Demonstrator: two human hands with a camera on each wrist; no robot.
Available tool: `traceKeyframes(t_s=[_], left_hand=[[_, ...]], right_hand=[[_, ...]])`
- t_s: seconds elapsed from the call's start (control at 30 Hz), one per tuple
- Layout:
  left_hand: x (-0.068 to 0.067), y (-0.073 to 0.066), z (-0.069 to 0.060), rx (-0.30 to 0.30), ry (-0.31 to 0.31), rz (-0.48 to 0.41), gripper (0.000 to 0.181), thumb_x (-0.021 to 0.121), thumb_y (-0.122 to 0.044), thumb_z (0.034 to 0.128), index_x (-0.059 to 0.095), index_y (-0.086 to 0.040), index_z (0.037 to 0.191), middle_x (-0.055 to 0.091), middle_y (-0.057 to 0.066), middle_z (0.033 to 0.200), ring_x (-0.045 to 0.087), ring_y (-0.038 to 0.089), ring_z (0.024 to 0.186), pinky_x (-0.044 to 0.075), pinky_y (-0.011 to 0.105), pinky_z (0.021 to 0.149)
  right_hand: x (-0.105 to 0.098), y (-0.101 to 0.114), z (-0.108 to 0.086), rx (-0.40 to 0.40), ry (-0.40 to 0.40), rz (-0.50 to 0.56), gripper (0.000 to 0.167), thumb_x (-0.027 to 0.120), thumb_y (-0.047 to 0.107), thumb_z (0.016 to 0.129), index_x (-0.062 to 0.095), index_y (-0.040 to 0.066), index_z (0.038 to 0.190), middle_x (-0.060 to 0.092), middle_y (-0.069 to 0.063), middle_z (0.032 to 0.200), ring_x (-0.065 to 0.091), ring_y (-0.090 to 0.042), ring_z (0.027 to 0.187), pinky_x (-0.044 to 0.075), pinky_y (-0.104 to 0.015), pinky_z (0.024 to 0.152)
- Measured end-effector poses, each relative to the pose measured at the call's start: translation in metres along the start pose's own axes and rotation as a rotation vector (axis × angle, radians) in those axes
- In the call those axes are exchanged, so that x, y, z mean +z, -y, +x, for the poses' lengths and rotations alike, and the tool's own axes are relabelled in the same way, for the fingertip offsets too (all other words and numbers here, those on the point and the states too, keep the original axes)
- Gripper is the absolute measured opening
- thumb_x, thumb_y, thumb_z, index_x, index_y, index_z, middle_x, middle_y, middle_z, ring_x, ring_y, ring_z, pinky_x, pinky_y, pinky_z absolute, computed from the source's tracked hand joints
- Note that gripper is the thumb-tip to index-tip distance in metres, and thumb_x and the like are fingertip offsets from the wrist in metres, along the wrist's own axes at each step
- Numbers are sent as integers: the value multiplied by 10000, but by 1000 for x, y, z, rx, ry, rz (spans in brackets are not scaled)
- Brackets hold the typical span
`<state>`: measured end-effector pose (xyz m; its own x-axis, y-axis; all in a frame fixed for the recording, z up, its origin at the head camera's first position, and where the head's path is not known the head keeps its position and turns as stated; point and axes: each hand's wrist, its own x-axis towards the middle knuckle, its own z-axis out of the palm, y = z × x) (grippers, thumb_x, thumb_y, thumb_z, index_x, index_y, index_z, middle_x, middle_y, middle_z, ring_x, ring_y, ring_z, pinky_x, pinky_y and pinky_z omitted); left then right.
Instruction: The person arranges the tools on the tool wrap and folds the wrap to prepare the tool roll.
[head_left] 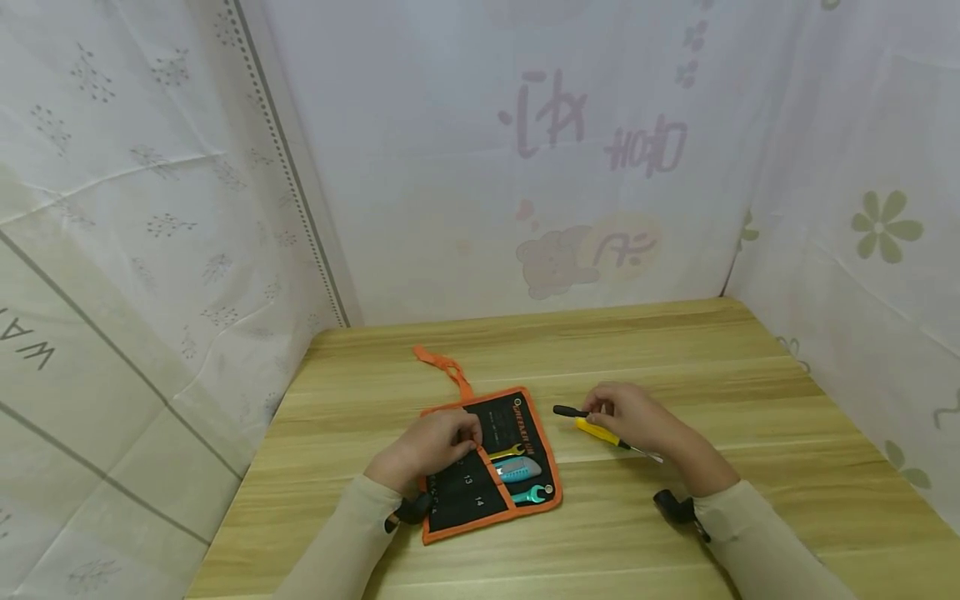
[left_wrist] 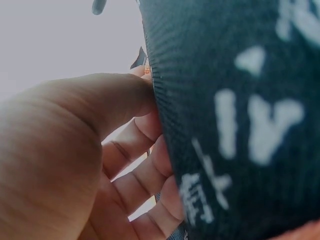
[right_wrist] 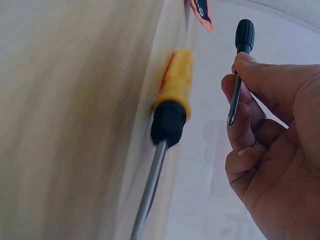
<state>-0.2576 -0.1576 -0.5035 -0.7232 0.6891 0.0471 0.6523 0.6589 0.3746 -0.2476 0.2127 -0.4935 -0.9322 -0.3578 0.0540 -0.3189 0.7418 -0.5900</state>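
Observation:
My right hand (head_left: pixel 630 414) pinches a small screwdriver (right_wrist: pixel 244 37) by its metal shaft, between thumb and fingers. Its handle is black and ridged, and its bare tip shows in the right wrist view. Below that hand a yellow-handled screwdriver (head_left: pixel 598 432) with a black collar lies on the table. A black tool pouch (head_left: pixel 542 433) with orange trim is spread out at the left. The pouch's pocket edge is pinched by my left hand (head_left: pixel 431 446). Yellow wrench (head_left: pixel 507 452), light-blue utility knife (head_left: pixel 519 469) and teal wrench (head_left: pixel 531 495) stick out of its numbered pockets.
An orange tie strap (head_left: pixel 442 362) trails from the pouch's far side on the wooden table (head_left: pixel 637 533). Printed cloth (head_left: pixel 420 167) hangs along the table's back and sides. A black wrist camera (head_left: pixel 673 507) sits on my right wrist.

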Motion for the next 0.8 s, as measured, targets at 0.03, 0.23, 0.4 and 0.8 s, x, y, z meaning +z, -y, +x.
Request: traceKeyframes(t_s=[0.03, 0.23, 0.4, 0.8], left_hand=[[0, 0, 0, 1, -2, 0, 72, 655, -240, 953, 632, -307, 938, 545, -180, 819, 505, 31, 666, 448, 244, 600], [0, 0, 1, 10, -6, 7, 42, 659, -243, 950, 645, -282, 946, 539, -178, 829, 503, 26, 685, 450, 237, 615], [0, 0, 1, -7, -10, -6, 54, 674, -226, 940, 645, -271, 946, 532, -166, 849, 507, 32, 693, 453, 234, 617], [-1, -3, 0, -3, -34, -49, 81, 690, -194, 928, 652, -265, 923, 566, -158, 897, 525, 21, 720, 475, 242, 643]], right_hand=[[1, 2, 2, -1, 4, 3, 54, 688, 229, 930, 687, 272, 963, 600, 123, 847, 546, -128, 739, 487, -300, 606], [5, 12, 13, -29, 35, 17, 49, 692, 215, 927, 697, 249, 961, 615, 118, 842, 546, -127, 725, 485, -299, 599], [9, 20, 21, -53, 60, 18, 62, 702, 208, 917, 693, 261, 949, 615, 130, 835, 555, -118, 735, 488, -311, 618], [19, 41, 36, -121, 107, 7, 118, 735, 166, 885, 694, 274, 905, 634, 154, 848, 578, -64, 738, 504, -283, 633]])
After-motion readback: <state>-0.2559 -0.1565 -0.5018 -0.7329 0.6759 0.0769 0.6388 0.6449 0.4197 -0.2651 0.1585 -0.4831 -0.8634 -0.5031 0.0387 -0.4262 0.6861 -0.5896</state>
